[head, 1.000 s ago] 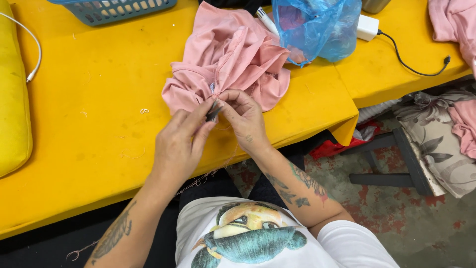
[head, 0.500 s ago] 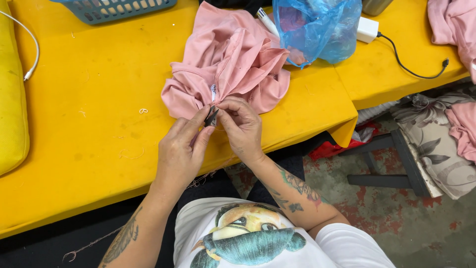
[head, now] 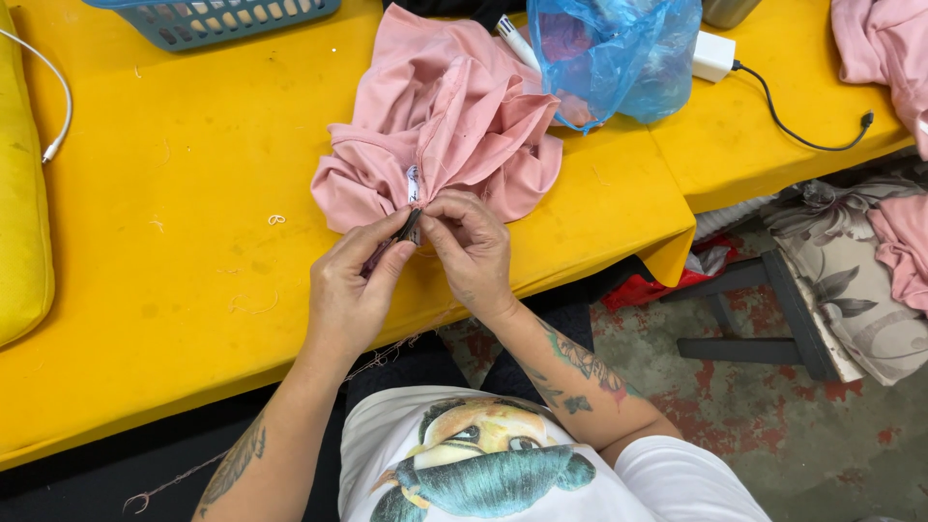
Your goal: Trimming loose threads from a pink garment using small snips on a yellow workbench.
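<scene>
A crumpled pink garment (head: 445, 135) lies on the yellow table (head: 174, 261), a small white label showing at its near edge. My left hand (head: 353, 290) and my right hand (head: 469, 246) meet at that edge, close to the label. A small dark tool (head: 410, 228) is pinched in my left fingers, its tip at the fabric. With thumb and fingers my right hand pinches the pink fabric beside the tool. The tool's lower part is hidden in my hand.
A blue plastic bag (head: 614, 53) sits behind the garment, next to a white charger with a black cable (head: 773, 92). A blue basket (head: 222, 17) stands at the back, a yellow cushion (head: 21, 203) at the left. More pink garments (head: 884, 58) lie at the right; a stool (head: 773, 309) stands on the floor.
Both hands have stayed at the garment's near edge, with only small finger shifts around the tool and the fabric.
</scene>
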